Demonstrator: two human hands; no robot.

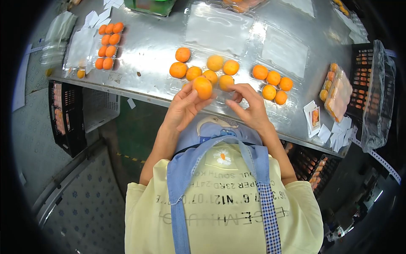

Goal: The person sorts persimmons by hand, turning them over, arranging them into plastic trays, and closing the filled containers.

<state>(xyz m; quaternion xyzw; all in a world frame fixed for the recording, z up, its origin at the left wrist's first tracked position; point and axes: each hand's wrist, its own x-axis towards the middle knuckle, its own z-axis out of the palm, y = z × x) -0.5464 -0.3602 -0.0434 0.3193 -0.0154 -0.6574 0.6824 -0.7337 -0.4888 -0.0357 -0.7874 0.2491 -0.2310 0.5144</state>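
Note:
My left hand (184,108) holds an orange fruit (202,87) between thumb and fingers, just over the table's front edge. To its right is my right hand (249,104), its thumb and index finger apart with nothing seen between them. Loose oranges (178,70) lie beyond my hands on and around a clear plastic tray. Another clear tray (284,48), its lid laid back, has several oranges (273,78) in its near part. A third clear container (80,47) at the left holds a block of small oranges (110,51).
The metal table (146,38) spans the view. Black crates (67,118) of fruit stand below left, with more at the right (361,76). A packed box (338,94), cards (312,117) and white paper pieces (338,137) lie at the right end. Stacked clear trays (57,40) sit far left.

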